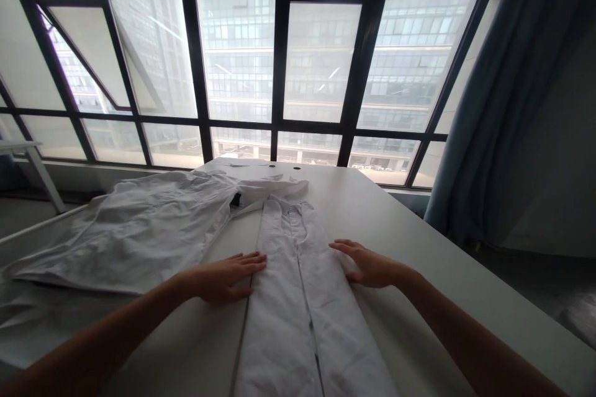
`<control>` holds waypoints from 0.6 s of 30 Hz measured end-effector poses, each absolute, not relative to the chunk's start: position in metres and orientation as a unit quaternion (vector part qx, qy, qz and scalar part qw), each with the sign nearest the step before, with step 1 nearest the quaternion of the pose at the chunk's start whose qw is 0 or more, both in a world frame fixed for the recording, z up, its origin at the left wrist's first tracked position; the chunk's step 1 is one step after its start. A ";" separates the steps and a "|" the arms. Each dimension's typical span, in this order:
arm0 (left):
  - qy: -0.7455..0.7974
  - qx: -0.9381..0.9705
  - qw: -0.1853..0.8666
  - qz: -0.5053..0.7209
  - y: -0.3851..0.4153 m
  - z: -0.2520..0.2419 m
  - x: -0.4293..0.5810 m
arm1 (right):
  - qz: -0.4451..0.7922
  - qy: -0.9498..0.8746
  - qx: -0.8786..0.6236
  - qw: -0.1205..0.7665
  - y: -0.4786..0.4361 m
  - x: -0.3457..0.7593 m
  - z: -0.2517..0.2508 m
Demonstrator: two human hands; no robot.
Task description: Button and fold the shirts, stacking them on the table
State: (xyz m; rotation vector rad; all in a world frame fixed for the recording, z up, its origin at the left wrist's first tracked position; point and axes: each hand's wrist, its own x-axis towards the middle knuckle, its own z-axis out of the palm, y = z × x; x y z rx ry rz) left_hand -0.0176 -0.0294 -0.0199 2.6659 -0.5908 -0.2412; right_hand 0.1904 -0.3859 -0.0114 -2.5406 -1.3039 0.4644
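The near end of the white shirt point(298, 347) ran past the picture's bottom edge, as did the left forearm point(93, 347) and right forearm point(484, 347); the dark marks point(271, 166) on the far table point(344, 189) were too small to tell.

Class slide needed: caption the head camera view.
Left hand and right hand touch the edges of a white shirt on a white table.
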 end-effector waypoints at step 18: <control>-0.194 0.798 0.567 -0.063 -0.094 -0.017 -0.030 | 0.444 -0.560 -0.620 0.323 -0.374 0.144 0.027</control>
